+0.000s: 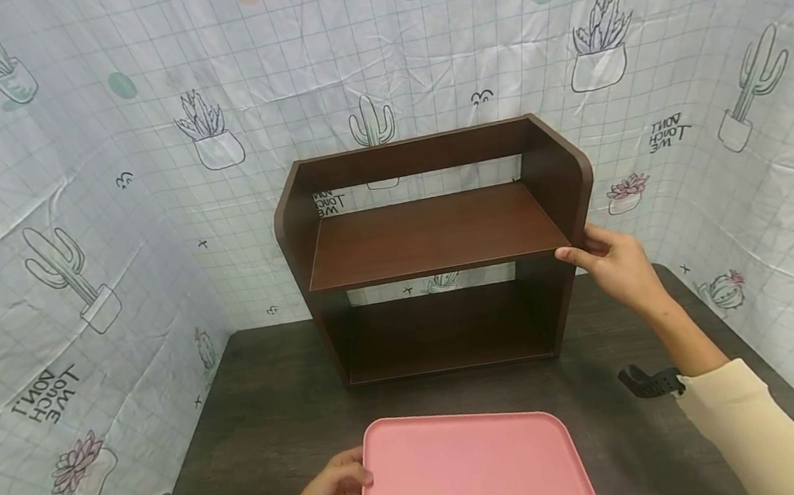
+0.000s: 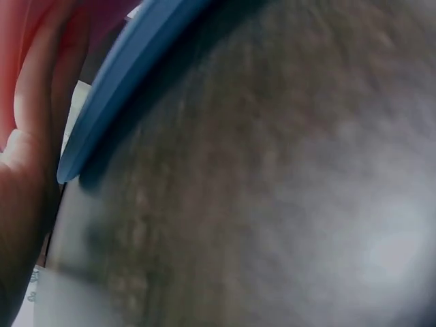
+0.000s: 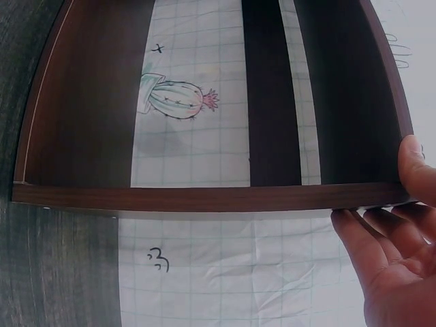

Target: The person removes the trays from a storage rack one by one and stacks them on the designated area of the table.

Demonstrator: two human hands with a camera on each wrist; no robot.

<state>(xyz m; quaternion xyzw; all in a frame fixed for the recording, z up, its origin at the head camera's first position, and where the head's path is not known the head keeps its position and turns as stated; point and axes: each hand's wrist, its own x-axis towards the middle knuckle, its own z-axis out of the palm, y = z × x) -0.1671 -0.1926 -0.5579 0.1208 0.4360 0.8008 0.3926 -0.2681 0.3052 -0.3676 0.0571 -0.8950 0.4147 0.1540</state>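
A dark brown two-tier shelf [image 1: 432, 235] stands upright at the back of the table. My right hand [image 1: 616, 267] grips its right side panel, with the thumb on the front edge by the middle board and the fingers along the outer face. In the right wrist view, the thumb and fingers of that hand [image 3: 402, 238] lie on either side of the panel [image 3: 204, 197]. Near me is a pink square tray [image 1: 470, 476], cut off by the bottom of the head view. My left hand [image 1: 336, 491] holds its left edge, thumb on the rim and fingers partly hidden.
A curved blue edge [image 2: 129, 85] shows close to the left hand in the left wrist view. The dark wooden table [image 1: 261, 410] is bounded by white patterned cloth [image 1: 169, 249] at the back and both sides. A black band [image 1: 651, 382] circles the right wrist.
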